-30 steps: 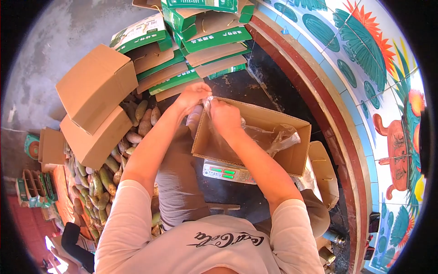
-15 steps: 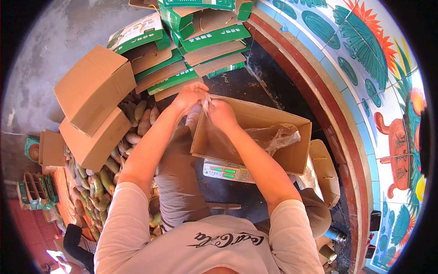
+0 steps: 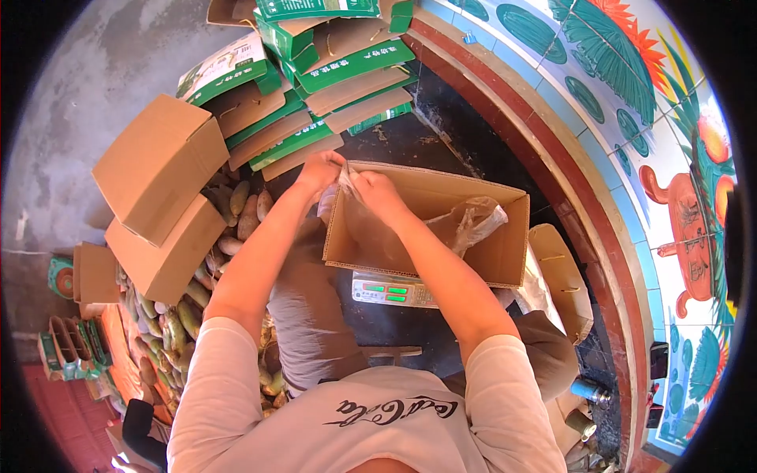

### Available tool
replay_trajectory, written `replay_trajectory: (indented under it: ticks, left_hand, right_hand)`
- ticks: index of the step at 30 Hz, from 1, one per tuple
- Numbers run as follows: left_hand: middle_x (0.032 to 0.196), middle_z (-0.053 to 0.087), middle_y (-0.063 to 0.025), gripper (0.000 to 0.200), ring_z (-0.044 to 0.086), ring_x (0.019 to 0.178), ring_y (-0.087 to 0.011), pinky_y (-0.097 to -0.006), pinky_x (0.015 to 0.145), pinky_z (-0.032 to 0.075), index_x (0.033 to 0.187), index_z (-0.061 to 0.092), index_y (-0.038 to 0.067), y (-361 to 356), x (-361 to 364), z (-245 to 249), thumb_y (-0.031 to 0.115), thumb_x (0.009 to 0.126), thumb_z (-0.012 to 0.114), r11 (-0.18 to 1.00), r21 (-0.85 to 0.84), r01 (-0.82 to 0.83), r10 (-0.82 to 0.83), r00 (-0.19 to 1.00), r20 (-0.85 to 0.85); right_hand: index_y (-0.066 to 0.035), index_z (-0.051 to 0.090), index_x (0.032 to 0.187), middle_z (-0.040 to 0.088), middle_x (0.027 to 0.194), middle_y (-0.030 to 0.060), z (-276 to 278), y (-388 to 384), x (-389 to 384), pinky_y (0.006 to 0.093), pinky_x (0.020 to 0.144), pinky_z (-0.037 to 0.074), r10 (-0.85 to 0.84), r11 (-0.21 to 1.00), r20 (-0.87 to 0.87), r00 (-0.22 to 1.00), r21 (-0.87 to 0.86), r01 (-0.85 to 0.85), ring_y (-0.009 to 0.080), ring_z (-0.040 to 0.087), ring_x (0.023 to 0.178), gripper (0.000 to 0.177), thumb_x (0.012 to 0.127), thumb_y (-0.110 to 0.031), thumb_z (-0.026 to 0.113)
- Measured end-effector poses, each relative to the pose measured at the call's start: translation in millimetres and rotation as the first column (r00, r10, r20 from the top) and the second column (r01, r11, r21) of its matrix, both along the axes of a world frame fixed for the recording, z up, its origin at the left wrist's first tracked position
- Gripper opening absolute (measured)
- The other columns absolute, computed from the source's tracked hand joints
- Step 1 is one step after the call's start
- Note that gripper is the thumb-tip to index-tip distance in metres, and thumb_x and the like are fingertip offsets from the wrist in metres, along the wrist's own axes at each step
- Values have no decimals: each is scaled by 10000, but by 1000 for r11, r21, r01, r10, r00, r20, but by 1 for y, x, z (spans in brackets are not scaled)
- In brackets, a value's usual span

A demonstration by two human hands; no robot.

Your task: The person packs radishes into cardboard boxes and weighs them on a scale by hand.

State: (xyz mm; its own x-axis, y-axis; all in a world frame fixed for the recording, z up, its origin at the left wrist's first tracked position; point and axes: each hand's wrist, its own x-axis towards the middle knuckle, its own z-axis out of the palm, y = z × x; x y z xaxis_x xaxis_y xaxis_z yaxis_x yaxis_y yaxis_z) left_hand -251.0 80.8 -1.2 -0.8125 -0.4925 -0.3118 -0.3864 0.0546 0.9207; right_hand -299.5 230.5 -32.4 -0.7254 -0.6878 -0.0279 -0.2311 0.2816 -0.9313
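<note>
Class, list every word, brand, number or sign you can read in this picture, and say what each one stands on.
"Coca-Cola": black script across the pale pink T-shirt.
Too blurred to read: printed characters on the green-and-white printed cartons.
Too small to read: green lit digits on the grey weighing scale.
No text: the open brown cardboard box and the clear plastic bag, gripped by the left hand and right hand.

Crumpled clear plastic bag point(image 3: 467, 222) lies inside the cardboard box point(image 3: 489, 264), one end pulled up at box's left corner. Box is brown, upright, top open.
</note>
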Motion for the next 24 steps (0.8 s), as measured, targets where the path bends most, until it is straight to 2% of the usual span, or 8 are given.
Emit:
replay_trajectory:
  ticks: [2, 5, 9, 11, 16, 18, 20, 24]
  left_hand:
    - [737, 607, -63, 127, 545, 605, -133, -266, 533, 439, 870, 621, -1, -3, -1, -3, -30, 754, 579, 997, -56, 47, -43, 997, 59]
    - [734, 616, -80, 137, 566, 642, -170, -306, 570, 460, 866, 637, 11, -2, 0, -4, -7, 741, 583, 957, -246, 150, -111, 980, 166]
    - [759, 632, -146, 169, 602, 685, -255, -356, 615, 478, 880, 644, 27, -11, 6, -11, 12, 729, 570, 848, -465, 255, -188, 965, 185]
    - [798, 634, -168, 167, 609, 730, -304, -377, 665, 483, 888, 639, 32, -13, 5, -6, 22, 737, 569, 805, -553, 215, -177, 977, 121]
    - [921, 619, -150, 166, 560, 931, -370, -413, 855, 442, 922, 613, 49, 20, 22, 43, 52, 756, 614, 536, -840, -87, -159, 966, -202]
    - [960, 598, -135, 218, 537, 995, -349, -413, 884, 422, 950, 596, 61, 52, 28, 74, 56, 738, 647, 466, -882, -67, -262, 942, -210]
    - [948, 595, -140, 216, 545, 981, -348, -419, 869, 430, 950, 595, 61, 79, 26, 84, 54, 738, 641, 443, -896, -31, -439, 864, -247]
    - [947, 585, -155, 248, 585, 914, -317, -382, 806, 459, 996, 573, 35, 147, -3, 76, 32, 757, 637, 531, -795, 294, -675, 713, -188]
  right_hand:
    - [6, 632, 832, 629, 747, 149, -1, 1, 0, 387, 640, 436, -40, 998, -137, 990, 33, 45, 253, 580, 666, 311, 887, -252, 466]
    - [-19, 653, 897, 630, 928, 228, -17, -8, -3, 449, 780, 468, -30, 982, 124, 992, 189, 6, 381, 612, 874, 356, 877, -323, 468]
    - [-27, 667, 915, 638, 1012, 199, -4, -3, 5, 456, 842, 466, 122, 869, -183, 976, 495, -16, 363, 606, 939, 310, 880, -272, 481]
    - [-34, 655, 940, 627, 1015, 187, 37, 22, 19, 439, 845, 469, 61, 921, -414, 908, 373, 109, 348, 582, 988, 280, 867, -260, 507]
    - [-31, 564, 970, 611, 1010, 145, 100, 125, 0, 359, 763, 505, 148, 868, -862, 485, 348, 354, 259, 581, 979, 304, 810, -288, 593]
    - [-14, 539, 949, 629, 953, 157, 97, 170, -19, 359, 658, 525, -39, 779, -802, 596, 349, 520, 248, 628, 873, 373, 809, -351, 612]
    - [0, 526, 946, 647, 883, 178, 109, 197, -31, 389, 588, 528, -110, 571, -640, 761, 585, 575, 267, 655, 800, 427, 803, -387, 634]
    - [9, 520, 964, 651, 863, 206, 72, 204, -38, 404, 709, 523, -129, 684, -559, 819, 548, 481, 341, 645, 848, 385, 795, -308, 659]
